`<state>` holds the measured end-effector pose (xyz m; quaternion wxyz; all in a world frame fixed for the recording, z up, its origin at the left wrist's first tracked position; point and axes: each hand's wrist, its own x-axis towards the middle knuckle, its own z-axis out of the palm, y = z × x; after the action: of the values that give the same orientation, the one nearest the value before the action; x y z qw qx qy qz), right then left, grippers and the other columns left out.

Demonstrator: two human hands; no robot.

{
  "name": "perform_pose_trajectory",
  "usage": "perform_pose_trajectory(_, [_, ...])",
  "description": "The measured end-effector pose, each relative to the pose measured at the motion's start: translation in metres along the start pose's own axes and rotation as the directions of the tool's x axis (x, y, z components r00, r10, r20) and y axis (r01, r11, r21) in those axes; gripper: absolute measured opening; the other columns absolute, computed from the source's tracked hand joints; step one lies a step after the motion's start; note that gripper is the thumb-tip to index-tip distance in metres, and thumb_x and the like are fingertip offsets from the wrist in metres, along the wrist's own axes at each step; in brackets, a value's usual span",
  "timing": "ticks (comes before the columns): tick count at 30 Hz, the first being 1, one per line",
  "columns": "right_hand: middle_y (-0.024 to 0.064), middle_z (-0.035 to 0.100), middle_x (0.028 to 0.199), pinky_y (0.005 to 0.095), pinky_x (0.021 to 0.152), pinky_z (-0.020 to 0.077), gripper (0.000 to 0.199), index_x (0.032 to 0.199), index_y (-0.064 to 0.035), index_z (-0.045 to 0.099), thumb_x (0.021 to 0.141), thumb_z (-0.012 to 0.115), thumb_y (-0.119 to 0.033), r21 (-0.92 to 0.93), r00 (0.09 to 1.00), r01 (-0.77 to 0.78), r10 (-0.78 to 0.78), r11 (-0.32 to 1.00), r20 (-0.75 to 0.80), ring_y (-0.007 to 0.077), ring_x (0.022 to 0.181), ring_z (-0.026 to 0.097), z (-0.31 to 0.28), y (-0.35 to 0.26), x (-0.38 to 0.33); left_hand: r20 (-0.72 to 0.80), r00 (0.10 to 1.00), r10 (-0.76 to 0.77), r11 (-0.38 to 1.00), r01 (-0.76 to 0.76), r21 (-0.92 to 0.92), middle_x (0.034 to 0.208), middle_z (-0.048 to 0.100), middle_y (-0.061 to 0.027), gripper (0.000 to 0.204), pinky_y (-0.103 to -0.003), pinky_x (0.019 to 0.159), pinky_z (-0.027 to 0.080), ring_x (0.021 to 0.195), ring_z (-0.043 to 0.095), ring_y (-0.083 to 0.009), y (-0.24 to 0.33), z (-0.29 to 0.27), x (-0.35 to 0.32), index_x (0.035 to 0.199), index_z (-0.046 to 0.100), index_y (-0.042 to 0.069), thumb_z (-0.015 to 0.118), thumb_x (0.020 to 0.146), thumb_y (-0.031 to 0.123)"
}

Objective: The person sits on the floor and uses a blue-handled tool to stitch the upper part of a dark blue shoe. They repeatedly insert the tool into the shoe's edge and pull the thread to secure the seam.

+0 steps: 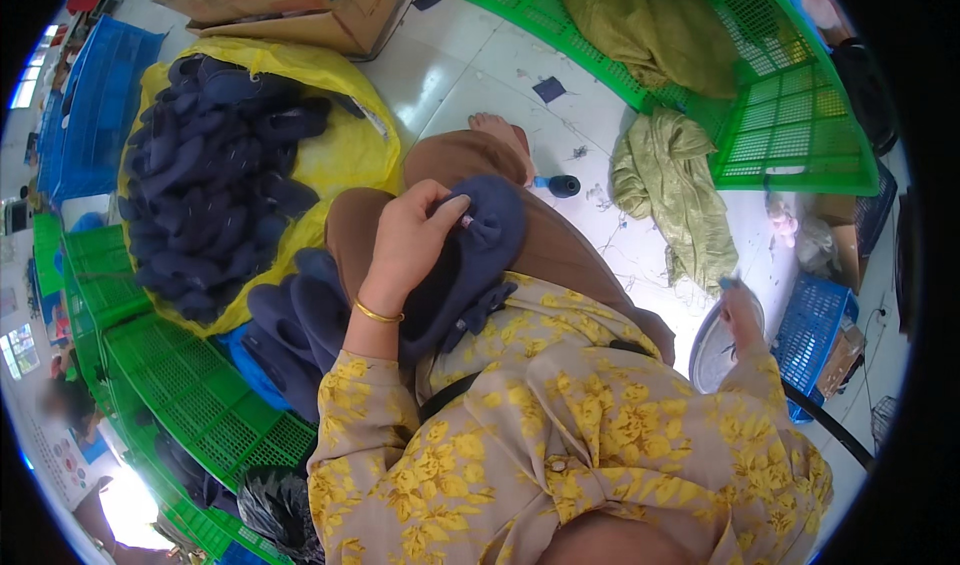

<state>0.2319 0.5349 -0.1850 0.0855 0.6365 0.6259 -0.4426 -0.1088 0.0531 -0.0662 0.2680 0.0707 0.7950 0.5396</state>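
Observation:
My left hand (408, 237) pinches a navy fabric slipper (503, 202) at its small bow, over my lap. More navy slippers (312, 310) lie beside my left forearm, on and next to my thigh. A loose navy bow (486, 315) rests against my shirt; whether it is joined to another piece I cannot tell. Out to the right, my right hand (741, 317) is above a round metal dish (709, 353). Its fingers are closed, with a small bluish bit at their tips that is too small to name.
A yellow sack (375, 125) full of navy slippers (205, 175) stands at the left. Green crates (205, 390) line the lower left. A large green crate (800, 135) with olive cloth (650, 30) is at the upper right. A cardboard box (300, 5) and blue basket (815, 325) stand nearby.

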Motion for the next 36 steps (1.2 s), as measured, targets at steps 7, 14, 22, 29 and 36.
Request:
perform_pose_trajectory(7, [-0.0029,0.061,0.090,0.0258,0.066,0.0445,0.022,0.107,-0.0092,0.063,0.086,0.069,-0.012,0.190,0.516,0.690,-0.658,0.699,0.549,0.0064,0.077,0.053,0.170,-0.182,-0.204,-0.136,0.964,0.226,0.969,-0.208,0.136,0.076,0.054,0.0046,0.012,-0.020,0.061,0.041,0.068,0.048,-0.0039,0.021,-0.014,-0.019,0.088,0.063,0.004,0.073,0.084,0.006])
perform_pose_trajectory(14, [0.0143,0.063,0.078,0.0351,0.063,0.0465,0.017,0.097,-0.0050,0.062,0.087,0.068,-0.017,0.164,0.125,0.907,-0.621,0.387,0.774,0.0248,0.065,0.058,0.222,-0.199,-0.255,0.015,0.855,0.519,0.634,-0.396,0.664,0.081,0.058,-0.0112,0.027,-0.034,0.067,0.049,0.075,0.060,-0.0273,0.026,0.013,-0.042,0.096,0.061,0.003,0.076,0.077,0.013])
perform_pose_trajectory(22, [0.0120,0.055,0.064,0.0362,0.053,0.0399,0.015,0.075,-0.0015,0.058,0.085,0.063,-0.012,0.262,0.096,0.913,-0.789,0.313,0.607,0.0277,0.054,0.050,0.201,-0.182,-0.240,0.069,0.902,0.426,0.823,-0.418,0.384,0.081,0.061,-0.0115,0.015,-0.030,0.069,0.048,0.075,0.061,-0.0233,0.014,-0.013,-0.038,0.100,0.066,-0.002,0.064,0.084,0.000])
perform_pose_trajectory(29, [0.0067,0.057,0.073,0.0317,0.055,0.0412,0.012,0.077,-0.0028,0.059,0.076,0.071,-0.008,0.393,-0.012,0.884,-0.828,0.254,0.561,0.0175,0.061,0.052,0.183,-0.188,-0.239,0.156,0.986,0.059,0.997,-0.066,0.040,0.090,0.065,-0.0005,0.020,-0.022,0.074,0.048,0.084,0.058,-0.0059,0.017,-0.026,-0.027,0.106,0.066,-0.002,0.067,0.091,0.010])
perform_pose_trajectory(36, [0.0094,0.052,0.077,0.0377,0.065,0.0481,0.014,0.081,-0.0082,0.057,0.073,0.069,-0.005,0.536,-0.452,0.817,-0.812,-0.211,0.369,0.0326,0.084,0.059,0.198,-0.209,-0.269,0.340,0.940,-0.017,0.998,-0.006,0.065,0.081,0.058,0.0052,0.014,-0.021,0.067,0.043,0.076,0.050,-0.0026,0.025,-0.012,0.003,0.092,0.063,0.002,0.066,0.093,0.015])
